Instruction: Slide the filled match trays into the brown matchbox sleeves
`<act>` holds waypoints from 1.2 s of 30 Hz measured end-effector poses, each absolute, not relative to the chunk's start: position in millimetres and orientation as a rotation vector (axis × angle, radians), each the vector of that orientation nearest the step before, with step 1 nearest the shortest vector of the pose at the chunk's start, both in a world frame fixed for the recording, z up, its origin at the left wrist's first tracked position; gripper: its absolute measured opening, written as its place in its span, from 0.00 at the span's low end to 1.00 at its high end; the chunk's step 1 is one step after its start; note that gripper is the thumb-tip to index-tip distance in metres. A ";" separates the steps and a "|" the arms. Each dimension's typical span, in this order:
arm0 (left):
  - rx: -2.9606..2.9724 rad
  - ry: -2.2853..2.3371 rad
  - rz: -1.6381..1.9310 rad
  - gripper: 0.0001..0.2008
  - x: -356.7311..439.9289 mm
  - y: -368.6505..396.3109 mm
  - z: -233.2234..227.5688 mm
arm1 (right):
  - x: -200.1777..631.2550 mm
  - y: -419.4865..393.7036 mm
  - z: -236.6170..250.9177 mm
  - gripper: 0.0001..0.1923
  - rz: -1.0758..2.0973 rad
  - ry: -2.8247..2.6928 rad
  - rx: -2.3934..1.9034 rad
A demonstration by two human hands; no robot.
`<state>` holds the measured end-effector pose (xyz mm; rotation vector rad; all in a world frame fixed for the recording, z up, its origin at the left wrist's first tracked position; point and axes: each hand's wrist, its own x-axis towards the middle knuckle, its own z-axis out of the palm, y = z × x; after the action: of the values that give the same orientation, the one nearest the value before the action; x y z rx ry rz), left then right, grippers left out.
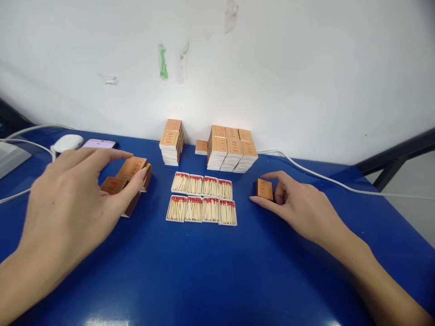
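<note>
My left hand (73, 199) hovers with fingers spread over a loose pile of orange matchbox sleeves (131, 174) at the left; its thumb touches the pile's top sleeve. My right hand (299, 203) rests on the blue table (217, 271) with thumb and forefinger around a single orange matchbox sleeve (264, 189). Between the hands lie several open white trays of red-tipped matches (202, 203) in two rows. Behind them stand a tall stack of closed matchboxes (172, 141) and a wider block of stacked matchboxes (231, 149).
A lone matchbox (201, 146) lies by the white wall. At the far left sit a white mouse (68, 142), a phone (100, 144) and white cables. Another white cable (322, 176) runs along the right. The table's right edge drops off near a dark frame (397, 158).
</note>
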<state>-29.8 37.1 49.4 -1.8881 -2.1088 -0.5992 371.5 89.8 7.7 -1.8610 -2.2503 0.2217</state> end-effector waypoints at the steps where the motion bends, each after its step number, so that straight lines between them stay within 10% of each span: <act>1: -1.902 -2.147 -0.552 0.20 -29.9 38.0 49.2 | 370.9 88.8 7.7 0.49 0.205 -2.244 -1.867; 15: -1.802 -1.991 -0.489 0.22 -28.1 36.7 41.2 | 329.4 52.6 10.4 0.10 0.180 -2.382 -1.069; 24: -2.130 -1.751 -0.928 0.10 -17.2 24.6 43.7 | 325.3 49.5 1.1 0.08 0.323 -2.521 -0.906; 36: -2.520 -1.416 -0.643 0.10 -30.6 38.0 33.5 | 333.1 54.0 0.5 0.07 0.426 -2.541 -0.876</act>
<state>-30.6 38.0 33.5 -2.5205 -1.4161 -0.6431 333.1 54.0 0.5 -0.8762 -2.5410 0.4264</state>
